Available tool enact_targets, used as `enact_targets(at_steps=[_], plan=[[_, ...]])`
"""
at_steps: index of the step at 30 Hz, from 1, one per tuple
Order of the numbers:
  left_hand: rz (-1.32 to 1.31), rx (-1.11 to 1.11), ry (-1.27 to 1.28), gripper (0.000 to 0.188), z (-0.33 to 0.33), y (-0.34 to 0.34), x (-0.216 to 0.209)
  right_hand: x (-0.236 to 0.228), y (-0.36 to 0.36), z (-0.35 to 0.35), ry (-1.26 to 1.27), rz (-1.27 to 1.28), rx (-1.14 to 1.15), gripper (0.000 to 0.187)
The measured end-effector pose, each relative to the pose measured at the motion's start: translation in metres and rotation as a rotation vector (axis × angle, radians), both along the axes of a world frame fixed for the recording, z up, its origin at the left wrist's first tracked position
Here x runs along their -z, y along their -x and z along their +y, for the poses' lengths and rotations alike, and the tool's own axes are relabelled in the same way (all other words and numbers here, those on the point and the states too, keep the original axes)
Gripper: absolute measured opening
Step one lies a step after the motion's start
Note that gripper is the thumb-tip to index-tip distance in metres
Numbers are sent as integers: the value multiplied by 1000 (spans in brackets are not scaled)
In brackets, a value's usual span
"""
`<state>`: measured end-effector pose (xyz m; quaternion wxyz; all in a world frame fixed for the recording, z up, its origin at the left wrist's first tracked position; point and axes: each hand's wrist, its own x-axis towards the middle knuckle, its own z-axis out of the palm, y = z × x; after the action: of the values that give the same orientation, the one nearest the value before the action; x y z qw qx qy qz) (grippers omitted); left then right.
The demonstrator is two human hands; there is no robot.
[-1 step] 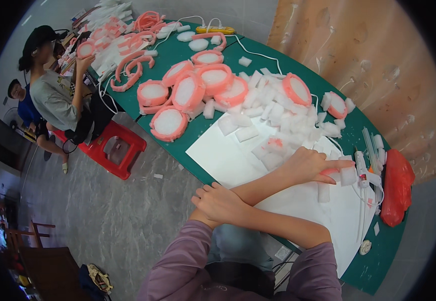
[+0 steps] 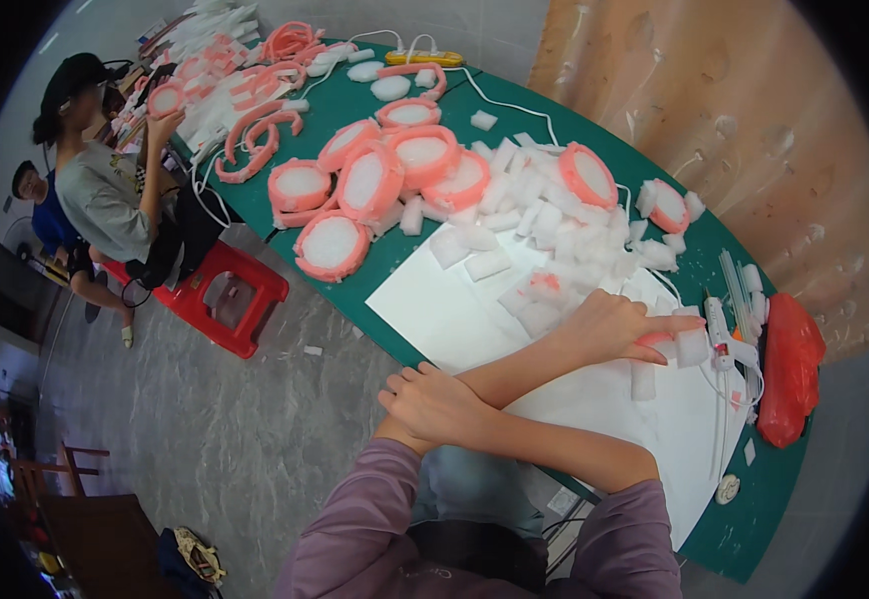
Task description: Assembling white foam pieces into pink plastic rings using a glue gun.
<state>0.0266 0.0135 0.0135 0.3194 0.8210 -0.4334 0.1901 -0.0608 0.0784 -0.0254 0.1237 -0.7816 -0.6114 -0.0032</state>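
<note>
My forearms cross over the table's near edge. My left hand [image 2: 602, 329] reaches right above a white sheet [image 2: 434, 304]; its index finger and thumb are stretched out and apart. The index finger lies over a white foam block [image 2: 692, 348], and a bit of pink shows between finger and thumb; whether they touch the block I cannot tell. Below the hand stands another pale foam strip [image 2: 643, 381]. My right hand [image 2: 432, 404] lies across my left forearm, fingers curled round it. A white glue gun [image 2: 722, 334] with a cable rests beyond the left fingertip.
A heap of white foam blocks [image 2: 554, 215] covers the sheet's far side. Several pink-rimmed foam discs [image 2: 330, 245] lie farther left on the green table [image 2: 354, 299]. A red plastic bag [image 2: 789, 369] sits at right. A co-worker [image 2: 105, 190] sits by a red stool [image 2: 240, 290].
</note>
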Motion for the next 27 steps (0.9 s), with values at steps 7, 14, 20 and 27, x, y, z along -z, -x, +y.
enact_targets(at_steps=[7, 14, 20, 27], plan=[[-43, -38, -81, 54, -1, 0, -3, 3, 3, 1, -70, -8, 42, 10], [-192, -51, 84, 52, -4, -2, -3, 11, 5, 4, -35, -67, 80, 12], [-115, -28, 169, 57, -4, -1, -5, 15, 8, 6, -97, -129, 81, 12], [-9, 43, 215, 57, -7, 0, -4, 12, 8, 5, -88, -119, 83, 11]])
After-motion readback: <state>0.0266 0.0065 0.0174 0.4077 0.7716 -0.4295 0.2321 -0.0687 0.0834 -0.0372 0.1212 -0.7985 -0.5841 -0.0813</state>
